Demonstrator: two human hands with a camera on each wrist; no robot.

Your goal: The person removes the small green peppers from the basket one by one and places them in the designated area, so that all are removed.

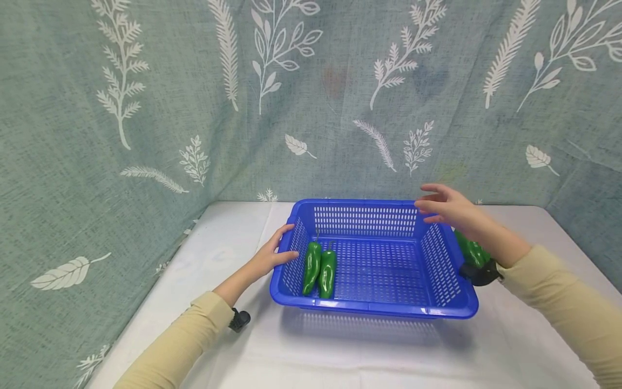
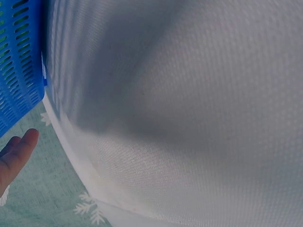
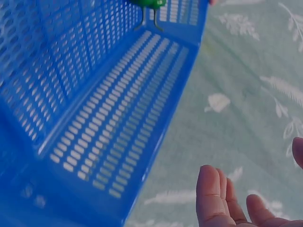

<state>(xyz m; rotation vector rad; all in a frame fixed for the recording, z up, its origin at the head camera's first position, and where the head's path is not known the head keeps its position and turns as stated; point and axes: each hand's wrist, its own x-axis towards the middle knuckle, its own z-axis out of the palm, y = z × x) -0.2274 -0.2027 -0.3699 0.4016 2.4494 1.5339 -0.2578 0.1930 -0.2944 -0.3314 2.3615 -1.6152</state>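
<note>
Seemingly partway: two green peppers [image 1: 312, 268] are lying left in the blue basket [image 1: 379, 273], more peppers [image 1: 470, 249] sitting outside right, left hand [image 1: 266, 258] resting spread fingers on basket, right hand [image 1: 449, 209] hovering empty, fingers apart.

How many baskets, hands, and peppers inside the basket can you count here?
Blue basket: 1
Green peppers inside: 2
Hands, left hand and right hand: 2
Total: 5
Peppers outside are partly hidden, so uncounted.

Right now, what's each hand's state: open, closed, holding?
Left hand: holding the blue basket by its rim.
Right hand: open, holding nothing.
</note>
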